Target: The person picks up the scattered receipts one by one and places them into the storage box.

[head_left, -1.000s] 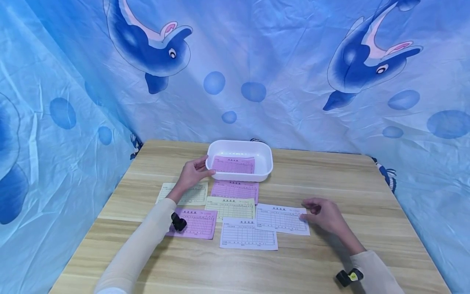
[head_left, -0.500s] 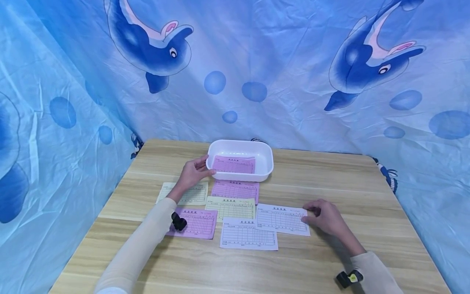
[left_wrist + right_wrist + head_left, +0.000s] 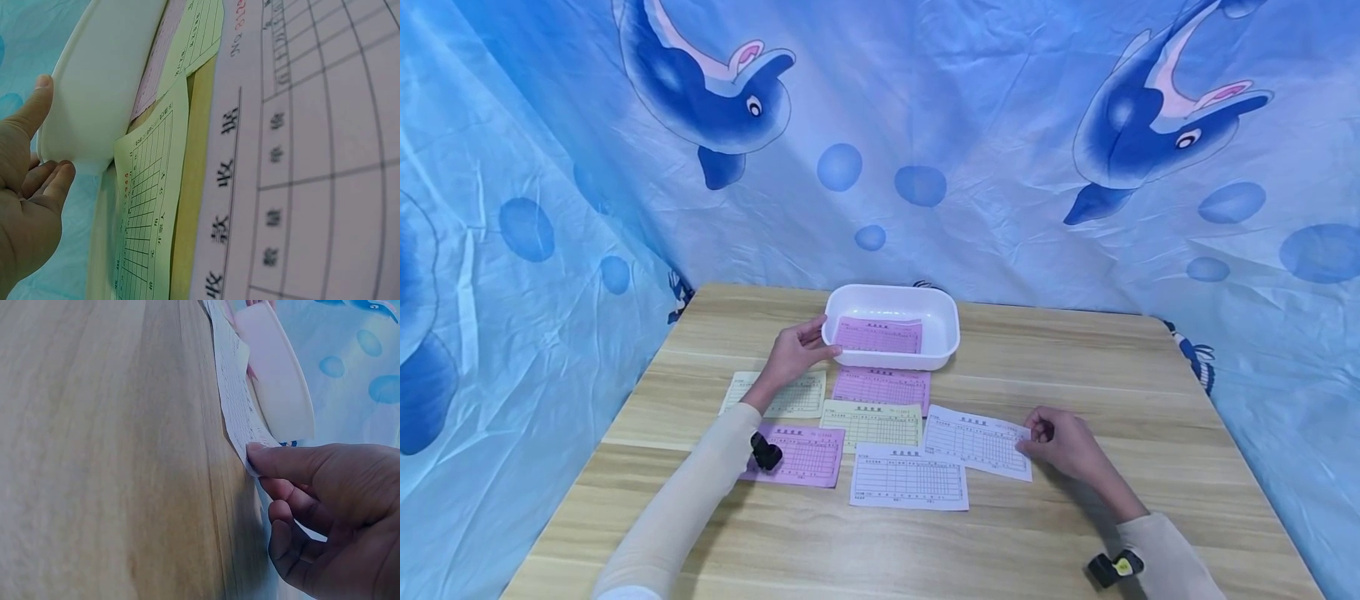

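On the wooden bench [image 3: 1075, 350], the left hand [image 3: 792, 357] stays where it was, thumb and fingers curled round the left rim of the white plastic tray [image 3: 891, 327], which holds a pink receipt slip [image 3: 877, 337]. To its right, the right hand [image 3: 1067, 444] now pinches the near-right corner of the white printed receipt slip [image 3: 976, 442]; a second ago that slip lay flat, and its edge has since lifted and turned, so it looks freed from the other slips for carrying

Bare table [image 3: 1075, 367] right of the white tray [image 3: 951, 333] is open; slips [image 3: 872, 421] crowd its front
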{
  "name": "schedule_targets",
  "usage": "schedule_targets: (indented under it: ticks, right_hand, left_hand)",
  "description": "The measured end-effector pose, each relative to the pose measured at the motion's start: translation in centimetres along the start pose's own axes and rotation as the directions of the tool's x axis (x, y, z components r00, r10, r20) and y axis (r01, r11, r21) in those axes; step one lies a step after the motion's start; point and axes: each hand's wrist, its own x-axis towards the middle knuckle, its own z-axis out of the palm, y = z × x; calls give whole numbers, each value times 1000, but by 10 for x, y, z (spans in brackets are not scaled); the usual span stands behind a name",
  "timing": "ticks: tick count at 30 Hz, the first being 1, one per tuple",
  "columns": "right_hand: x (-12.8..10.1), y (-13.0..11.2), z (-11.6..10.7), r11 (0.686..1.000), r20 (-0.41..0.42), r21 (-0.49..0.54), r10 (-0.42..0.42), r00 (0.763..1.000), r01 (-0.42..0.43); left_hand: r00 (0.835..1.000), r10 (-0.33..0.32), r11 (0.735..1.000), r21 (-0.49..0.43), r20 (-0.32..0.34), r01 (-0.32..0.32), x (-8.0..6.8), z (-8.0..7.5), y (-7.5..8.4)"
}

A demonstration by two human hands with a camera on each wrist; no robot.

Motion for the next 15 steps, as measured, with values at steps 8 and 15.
schedule_targets:
  ticks: [8, 15]
  right_hand:
    - [0, 1, -3, 999, -21, 11, -49, 999, 49]
    - [0, 3, -10, 995, -29, 62, -79, 996, 80]
  left_hand:
    - [1000, -5, 1000, 9, -3, 5, 2, 0, -1]
    - [1000, 12, 1000, 4, 0, -12, 1, 1, -2]
